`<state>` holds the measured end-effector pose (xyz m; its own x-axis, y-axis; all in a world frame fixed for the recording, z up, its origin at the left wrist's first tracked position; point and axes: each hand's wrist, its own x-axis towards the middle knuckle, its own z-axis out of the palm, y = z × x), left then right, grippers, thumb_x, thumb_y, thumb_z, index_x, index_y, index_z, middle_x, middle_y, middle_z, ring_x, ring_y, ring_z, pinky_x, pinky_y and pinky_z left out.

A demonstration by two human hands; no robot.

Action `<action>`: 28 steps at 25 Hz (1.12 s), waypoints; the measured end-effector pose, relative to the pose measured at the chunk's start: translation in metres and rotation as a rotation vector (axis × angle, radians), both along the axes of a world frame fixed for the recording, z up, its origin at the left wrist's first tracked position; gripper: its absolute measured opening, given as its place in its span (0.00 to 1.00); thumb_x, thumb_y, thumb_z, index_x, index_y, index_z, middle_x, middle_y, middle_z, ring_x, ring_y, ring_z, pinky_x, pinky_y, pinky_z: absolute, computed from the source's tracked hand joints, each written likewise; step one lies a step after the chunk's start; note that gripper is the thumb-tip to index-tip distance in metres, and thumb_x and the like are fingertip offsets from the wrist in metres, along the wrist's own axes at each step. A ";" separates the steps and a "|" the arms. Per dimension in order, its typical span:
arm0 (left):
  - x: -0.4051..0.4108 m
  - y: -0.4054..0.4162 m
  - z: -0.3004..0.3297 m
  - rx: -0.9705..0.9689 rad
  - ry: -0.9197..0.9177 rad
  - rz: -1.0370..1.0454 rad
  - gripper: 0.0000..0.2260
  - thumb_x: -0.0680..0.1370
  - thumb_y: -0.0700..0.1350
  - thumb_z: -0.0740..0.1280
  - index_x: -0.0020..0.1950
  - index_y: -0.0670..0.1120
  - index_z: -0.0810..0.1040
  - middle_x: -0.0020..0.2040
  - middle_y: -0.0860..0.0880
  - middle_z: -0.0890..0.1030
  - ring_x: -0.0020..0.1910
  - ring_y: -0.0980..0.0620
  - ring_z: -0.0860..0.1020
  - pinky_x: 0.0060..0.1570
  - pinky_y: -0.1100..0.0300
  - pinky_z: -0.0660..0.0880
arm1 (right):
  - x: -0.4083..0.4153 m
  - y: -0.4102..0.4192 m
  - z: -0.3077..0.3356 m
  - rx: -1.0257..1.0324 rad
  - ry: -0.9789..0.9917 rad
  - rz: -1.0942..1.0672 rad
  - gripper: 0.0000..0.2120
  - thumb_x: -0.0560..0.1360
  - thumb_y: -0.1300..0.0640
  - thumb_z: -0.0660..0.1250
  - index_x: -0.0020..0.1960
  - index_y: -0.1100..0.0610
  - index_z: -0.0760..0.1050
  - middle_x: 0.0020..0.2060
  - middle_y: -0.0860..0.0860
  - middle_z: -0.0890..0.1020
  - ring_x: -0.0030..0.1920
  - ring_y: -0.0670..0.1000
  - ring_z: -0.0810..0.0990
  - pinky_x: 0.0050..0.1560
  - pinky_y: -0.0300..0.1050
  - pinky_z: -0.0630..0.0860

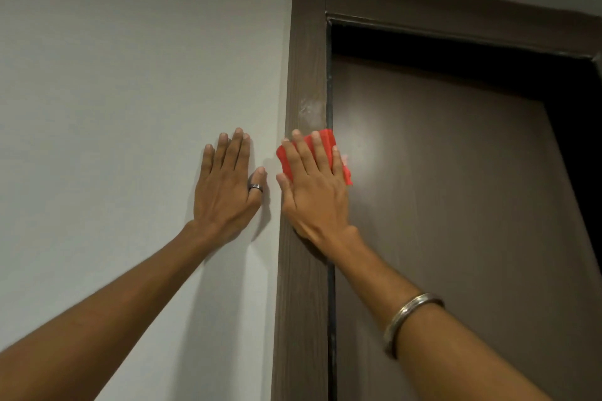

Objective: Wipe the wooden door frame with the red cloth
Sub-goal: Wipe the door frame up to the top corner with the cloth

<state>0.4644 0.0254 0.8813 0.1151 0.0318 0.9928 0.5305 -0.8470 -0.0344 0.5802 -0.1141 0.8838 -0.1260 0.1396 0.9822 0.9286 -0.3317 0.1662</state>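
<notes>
The dark brown wooden door frame (306,58) runs up the middle of the head view and turns right along the top. My right hand (312,192) lies flat on its left upright, pressing the folded red cloth (329,143) against the wood; the cloth shows between and above my fingers. A pale smear (311,111) sits on the frame just above the cloth. My left hand (228,185) rests flat with fingers spread on the white wall (130,91), left of the frame, holding nothing.
A brown door (456,205) fills the opening right of the frame, with a dark gap above it. A black strip (330,319) runs along the frame's inner edge. The ceiling meets the wall at the top.
</notes>
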 end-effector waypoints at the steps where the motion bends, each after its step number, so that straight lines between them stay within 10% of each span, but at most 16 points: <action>1: -0.002 0.003 0.001 0.003 -0.006 0.003 0.32 0.83 0.59 0.44 0.85 0.47 0.42 0.86 0.48 0.41 0.84 0.50 0.38 0.84 0.49 0.37 | 0.001 0.000 0.005 -0.024 -0.033 0.000 0.29 0.85 0.44 0.52 0.84 0.49 0.55 0.85 0.49 0.54 0.85 0.54 0.46 0.85 0.61 0.43; 28: 0.002 0.007 0.076 0.033 -0.039 0.057 0.34 0.81 0.63 0.40 0.84 0.51 0.39 0.85 0.51 0.38 0.83 0.50 0.35 0.83 0.49 0.34 | 0.002 0.006 0.228 0.046 -0.088 -0.029 0.26 0.85 0.45 0.54 0.81 0.51 0.59 0.82 0.52 0.61 0.84 0.59 0.53 0.82 0.65 0.51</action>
